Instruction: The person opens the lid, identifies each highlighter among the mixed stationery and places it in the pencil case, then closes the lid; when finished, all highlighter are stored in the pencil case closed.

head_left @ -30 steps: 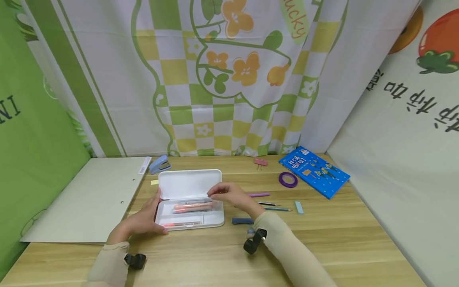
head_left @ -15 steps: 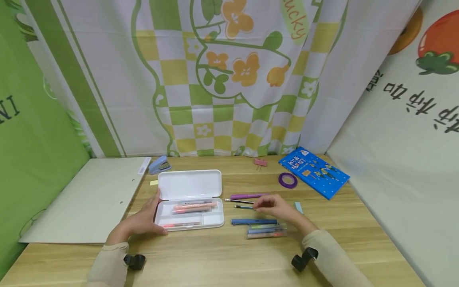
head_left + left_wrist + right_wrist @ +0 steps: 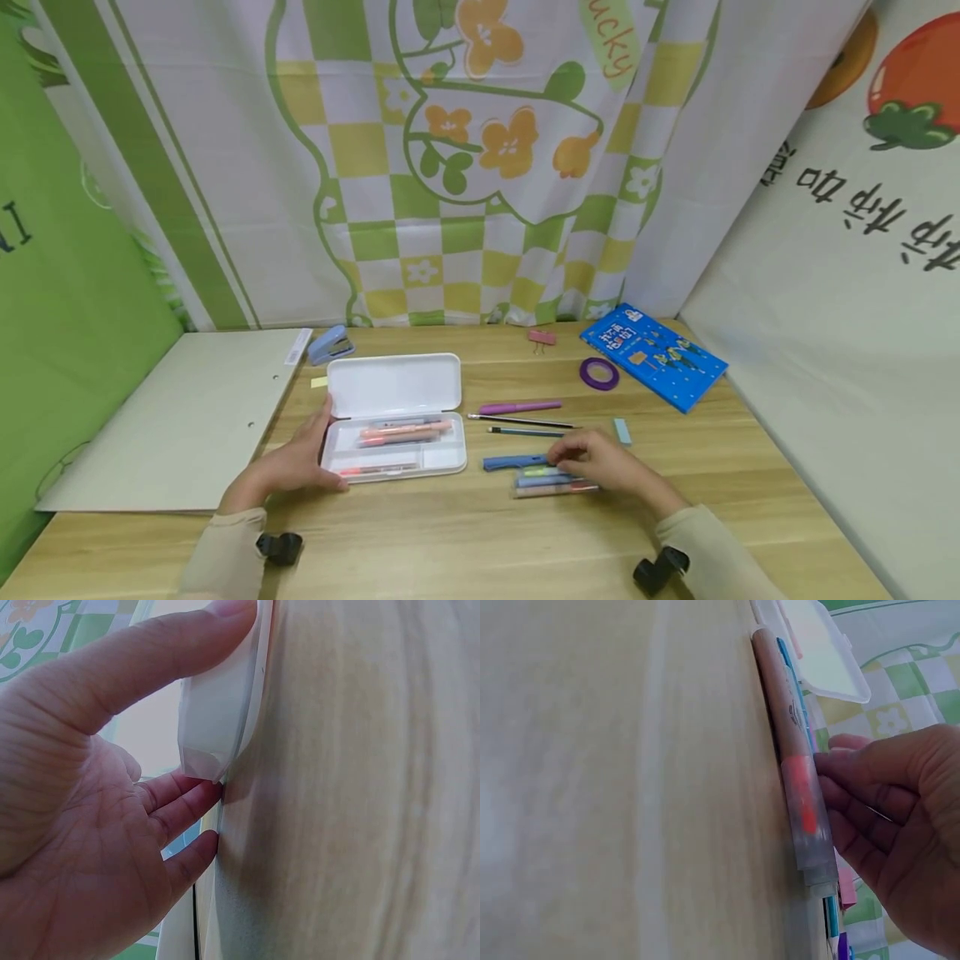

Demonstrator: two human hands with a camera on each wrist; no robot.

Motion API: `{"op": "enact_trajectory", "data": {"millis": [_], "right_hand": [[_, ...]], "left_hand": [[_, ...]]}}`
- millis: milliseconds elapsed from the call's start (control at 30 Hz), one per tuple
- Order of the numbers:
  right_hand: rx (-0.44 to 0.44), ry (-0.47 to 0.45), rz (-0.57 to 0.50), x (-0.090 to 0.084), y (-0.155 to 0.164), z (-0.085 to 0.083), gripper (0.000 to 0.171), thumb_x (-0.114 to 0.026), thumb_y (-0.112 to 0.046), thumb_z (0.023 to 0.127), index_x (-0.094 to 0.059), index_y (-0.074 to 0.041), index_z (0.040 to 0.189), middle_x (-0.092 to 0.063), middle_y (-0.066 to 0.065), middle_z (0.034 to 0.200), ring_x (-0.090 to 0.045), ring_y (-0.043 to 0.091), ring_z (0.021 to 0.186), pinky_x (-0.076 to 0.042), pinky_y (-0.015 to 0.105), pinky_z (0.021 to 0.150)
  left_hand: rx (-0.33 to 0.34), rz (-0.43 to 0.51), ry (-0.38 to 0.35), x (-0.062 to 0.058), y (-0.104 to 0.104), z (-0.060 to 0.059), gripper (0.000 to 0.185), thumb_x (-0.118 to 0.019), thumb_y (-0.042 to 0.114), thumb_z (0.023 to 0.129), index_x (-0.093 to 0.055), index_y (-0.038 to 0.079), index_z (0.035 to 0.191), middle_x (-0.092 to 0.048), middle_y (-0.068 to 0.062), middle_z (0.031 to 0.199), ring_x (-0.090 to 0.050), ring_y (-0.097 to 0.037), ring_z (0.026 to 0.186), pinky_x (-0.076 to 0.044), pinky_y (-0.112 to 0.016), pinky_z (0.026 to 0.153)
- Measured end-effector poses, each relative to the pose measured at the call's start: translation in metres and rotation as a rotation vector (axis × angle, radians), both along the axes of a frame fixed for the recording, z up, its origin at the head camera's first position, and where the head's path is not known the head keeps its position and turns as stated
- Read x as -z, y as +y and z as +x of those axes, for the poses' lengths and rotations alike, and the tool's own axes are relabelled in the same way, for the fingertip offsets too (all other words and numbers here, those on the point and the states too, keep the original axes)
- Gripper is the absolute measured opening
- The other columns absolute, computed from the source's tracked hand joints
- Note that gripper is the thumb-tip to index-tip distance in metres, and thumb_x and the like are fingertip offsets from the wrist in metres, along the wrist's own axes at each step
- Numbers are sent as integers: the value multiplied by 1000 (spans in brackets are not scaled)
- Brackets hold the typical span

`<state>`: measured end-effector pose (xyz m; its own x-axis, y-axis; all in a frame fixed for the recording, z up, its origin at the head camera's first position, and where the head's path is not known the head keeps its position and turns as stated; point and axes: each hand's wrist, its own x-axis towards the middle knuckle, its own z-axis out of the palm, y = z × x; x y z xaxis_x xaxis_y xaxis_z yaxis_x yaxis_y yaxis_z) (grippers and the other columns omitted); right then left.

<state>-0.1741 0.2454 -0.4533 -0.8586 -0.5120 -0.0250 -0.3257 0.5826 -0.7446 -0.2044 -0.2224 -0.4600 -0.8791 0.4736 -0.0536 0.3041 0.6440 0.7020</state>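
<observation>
White plastic pencil case (image 3: pixel 393 417) lying open on the wooden desk (image 3: pixel 750 500), lid flat behind the tray, with a few orange and pink pens (image 3: pixel 405 432) already inside. Braces its left end with the left hand (image 3: pixel 288 467): thumb along the near rim, the other fingers fairly straight against the side, not curled round it. Reaches with the right hand (image 3: pixel 600 462) to the clear pack of highlighters (image 3: pixel 551 485) and the blue pen (image 3: pixel 513 462) just behind it; fingertips touch the pack, but cannot tell whether a grip has closed. Seems partly done, judging by the filled tray. Apparently left outside, right of the case: that pack, the blue pen, a purple pen (image 3: pixel 519 407), two pencils (image 3: pixel 525 426) and a pale eraser (image 3: pixel 622 431).
</observation>
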Motion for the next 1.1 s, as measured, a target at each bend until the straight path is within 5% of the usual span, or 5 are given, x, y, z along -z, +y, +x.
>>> {"op": "enact_trajectory", "data": {"millis": [267,600,900,1100], "right_hand": [[-43,159,91,3,0,3,17,-65,4,83,-71,-6,96,-69,2,93,-64,14,86,-52,26,75],[-68,199,153,3,-1,2,15,-67,0,83,-72,-10,94,-68,-3,91,-62,10,84,-52,27,74],[-7,36,39,-9,-18,-2,10,-65,-13,88,-71,-12,96,-67,-5,91,-57,8,84,-49,27,75],[-131,131,-34,-23,-72,-19,9,-65,-9,88,-71,-8,95,-67,-1,90,-57,7,80,-50,26,73]], "left_hand": [[0,1,2,2,0,0,138,-88,30,61,16,-9,144,-4,-38,147,-5,-51,134,-10,-63,106],[-1,3,1,0,0,0,138,-88,30,61,16,-8,144,-7,-37,147,-8,-51,134,-11,-63,106],[2,-4,-6,1,1,0,138,-88,30,61,16,-6,145,-3,-36,149,-5,-51,135,-10,-64,106],[-1,10,-7,0,1,0,138,-88,29,61,15,-8,144,-6,-36,148,-7,-51,134,-11,-64,106]]}}
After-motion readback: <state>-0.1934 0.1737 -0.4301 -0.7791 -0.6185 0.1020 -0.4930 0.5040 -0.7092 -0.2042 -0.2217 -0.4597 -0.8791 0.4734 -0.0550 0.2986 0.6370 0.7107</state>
